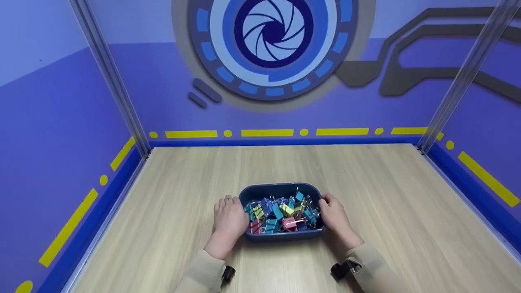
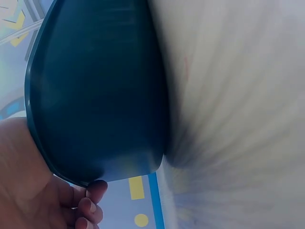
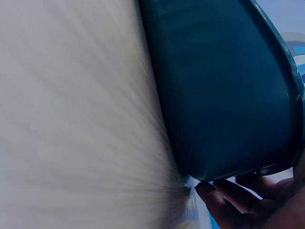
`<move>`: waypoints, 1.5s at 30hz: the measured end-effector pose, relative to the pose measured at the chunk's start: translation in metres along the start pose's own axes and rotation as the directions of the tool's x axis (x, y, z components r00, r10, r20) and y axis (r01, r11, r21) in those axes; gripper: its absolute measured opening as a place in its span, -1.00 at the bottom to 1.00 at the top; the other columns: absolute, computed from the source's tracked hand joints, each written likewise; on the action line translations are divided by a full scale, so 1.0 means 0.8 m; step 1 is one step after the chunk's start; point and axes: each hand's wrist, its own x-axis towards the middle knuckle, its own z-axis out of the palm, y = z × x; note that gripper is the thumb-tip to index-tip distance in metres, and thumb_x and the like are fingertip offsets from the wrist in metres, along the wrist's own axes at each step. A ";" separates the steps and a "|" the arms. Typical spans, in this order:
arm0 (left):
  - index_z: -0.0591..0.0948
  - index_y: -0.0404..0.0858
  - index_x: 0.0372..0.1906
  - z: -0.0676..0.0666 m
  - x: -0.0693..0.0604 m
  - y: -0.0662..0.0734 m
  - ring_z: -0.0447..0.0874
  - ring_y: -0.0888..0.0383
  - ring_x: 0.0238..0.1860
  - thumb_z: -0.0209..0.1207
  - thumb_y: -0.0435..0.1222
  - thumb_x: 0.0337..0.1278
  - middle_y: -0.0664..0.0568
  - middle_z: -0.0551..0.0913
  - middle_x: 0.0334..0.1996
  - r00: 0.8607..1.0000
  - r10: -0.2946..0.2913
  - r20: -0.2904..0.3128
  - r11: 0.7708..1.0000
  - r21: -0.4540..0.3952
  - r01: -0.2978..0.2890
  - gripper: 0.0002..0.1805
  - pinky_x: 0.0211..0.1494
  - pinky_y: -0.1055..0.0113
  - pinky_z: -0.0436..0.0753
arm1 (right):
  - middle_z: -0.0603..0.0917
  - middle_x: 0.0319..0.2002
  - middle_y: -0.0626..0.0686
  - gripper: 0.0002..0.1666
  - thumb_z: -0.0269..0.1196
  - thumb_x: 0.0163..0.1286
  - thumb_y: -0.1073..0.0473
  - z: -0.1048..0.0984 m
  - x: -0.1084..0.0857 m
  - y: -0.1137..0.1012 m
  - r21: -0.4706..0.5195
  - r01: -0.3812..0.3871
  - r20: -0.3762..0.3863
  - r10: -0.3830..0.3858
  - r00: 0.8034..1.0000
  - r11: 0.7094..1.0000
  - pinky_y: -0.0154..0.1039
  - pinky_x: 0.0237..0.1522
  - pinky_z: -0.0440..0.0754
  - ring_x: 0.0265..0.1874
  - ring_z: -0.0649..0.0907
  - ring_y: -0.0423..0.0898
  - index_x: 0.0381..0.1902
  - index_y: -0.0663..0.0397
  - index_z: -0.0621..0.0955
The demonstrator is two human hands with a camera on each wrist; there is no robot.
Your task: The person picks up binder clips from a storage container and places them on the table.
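A dark blue plastic tub (image 1: 281,236) stands upright on or just above the table, full of loose binder clips (image 1: 281,213) in teal, blue, yellow and pink. At its left end, my left hand (image 1: 230,217) grips the rim. My right hand (image 1: 336,213) holds the opposite end, thumb near the rim. In the left wrist view, the curled fingertips of the left hand (image 2: 62,200) meet the far corner of the tub wall (image 2: 100,95). Fingers of the right hand (image 3: 252,202) lie against the tub (image 3: 228,95) in the right wrist view. The clips are hidden from both wrist views.
The wood-grain table (image 1: 195,175) extends around the tub. Blue-purple panels with yellow marks enclose it at the back (image 1: 158,89), left (image 1: 53,142) and right. Metal posts (image 1: 110,77) rise at the back corners. Each wrist carries a black strapped device (image 1: 345,268).
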 end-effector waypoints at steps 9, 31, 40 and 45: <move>0.56 -0.47 -0.08 0.002 -0.002 -0.001 0.51 -0.17 -0.05 0.27 -0.25 0.15 -0.25 0.58 -0.14 0.999 -0.004 0.046 0.999 -0.051 0.006 -0.63 0.06 -0.02 0.43 | 0.69 -0.11 0.24 -0.66 -0.04 0.43 0.23 0.000 -0.004 0.006 -0.021 0.016 0.003 -0.016 1.000 1.000 -0.04 0.03 0.51 -0.11 0.61 0.09 -0.09 0.28 0.62; 0.56 -0.47 -0.05 -0.002 0.004 -0.003 0.52 -0.18 -0.02 0.25 -0.24 0.19 -0.27 0.59 -0.10 0.998 -0.024 0.064 0.996 -0.079 0.029 -0.63 0.10 -0.04 0.44 | 0.66 0.06 0.30 -0.62 0.09 0.45 0.29 -0.021 0.007 -0.005 0.044 0.076 0.111 -0.081 0.991 0.996 -0.03 0.15 0.54 0.05 0.64 0.14 0.16 0.32 0.55; 0.57 -0.47 -0.07 -0.001 0.000 -0.002 0.52 -0.20 -0.03 0.28 -0.24 0.18 -0.26 0.58 -0.14 0.998 -0.021 0.058 0.997 -0.079 0.026 -0.63 0.06 -0.04 0.44 | 0.76 -0.10 0.18 -0.80 0.33 0.37 0.31 -0.026 0.001 -0.020 0.052 0.299 -0.069 -0.295 0.953 0.953 -0.13 -0.06 0.70 -0.08 0.67 -0.04 -0.07 0.23 0.74; 0.56 -0.46 -0.10 -0.002 0.000 -0.002 0.53 -0.19 -0.05 0.25 -0.25 0.18 -0.25 0.57 -0.17 0.998 -0.025 0.062 0.997 -0.075 0.030 -0.66 0.03 -0.03 0.44 | 0.77 -0.38 0.11 -0.86 0.32 0.39 0.26 -0.029 -0.010 -0.039 0.077 0.263 0.138 -0.271 0.953 0.962 -0.40 -0.33 0.58 -0.45 0.63 -0.26 -0.22 0.24 0.76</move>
